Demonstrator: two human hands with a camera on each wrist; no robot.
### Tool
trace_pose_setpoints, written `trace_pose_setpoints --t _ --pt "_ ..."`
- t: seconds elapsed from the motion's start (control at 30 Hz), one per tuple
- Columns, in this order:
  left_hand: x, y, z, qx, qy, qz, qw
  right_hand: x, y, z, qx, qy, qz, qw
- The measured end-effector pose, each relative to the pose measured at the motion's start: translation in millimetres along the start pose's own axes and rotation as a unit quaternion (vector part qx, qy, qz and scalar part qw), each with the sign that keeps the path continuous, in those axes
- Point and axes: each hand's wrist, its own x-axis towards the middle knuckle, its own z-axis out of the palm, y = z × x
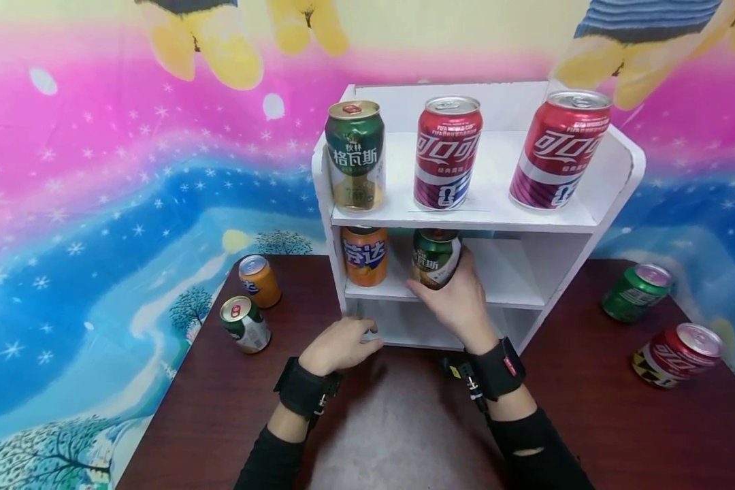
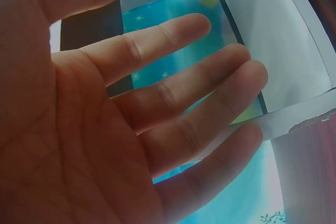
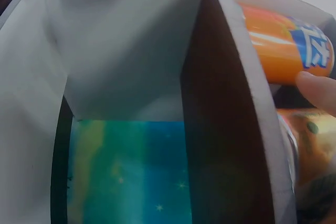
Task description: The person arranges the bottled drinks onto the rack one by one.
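Observation:
My right hand (image 1: 462, 306) grips a green-and-gold drink can (image 1: 433, 262) on the middle level of a white shelf (image 1: 502, 219). Part of that can (image 3: 314, 142) shows at the right edge of the right wrist view, beside a thumb. To its left on the same level stands an orange soda can (image 1: 365, 257). Before the shelf's lower left front is my left hand (image 1: 341, 346), palm down in the head view. Nothing lies in its loosely bent fingers (image 2: 173, 90) in the left wrist view.
On the top level stand a green-and-gold can (image 1: 355, 156) and two red cola cans, one central (image 1: 447, 153), one right (image 1: 560, 150). Left on the brown table (image 1: 208, 408) are an orange can (image 1: 260, 281) and a green-and-white can (image 1: 246, 325); right, a green can (image 1: 635, 292) and a red can (image 1: 676, 355).

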Motion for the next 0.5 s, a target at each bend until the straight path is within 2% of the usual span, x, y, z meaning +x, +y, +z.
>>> trace_pose_setpoints --t 0.13,0.23,0.5 --pt "0.9 -0.2 1.1 0.0 0.0 0.001 1.0 -0.8 0.4 4.9 -0.006 0.026 0.007 1.0" --pt "1.1 0.3 1.1 0.001 0.002 0.002 1.0 -0.3 0.3 4.6 -0.008 0.027 0.009 1.0" --pt "2.3 0.2 1.4 0.004 0.002 0.001 1.0 2.1 -1.0 -6.3 0.009 -0.023 0.007 1.0"
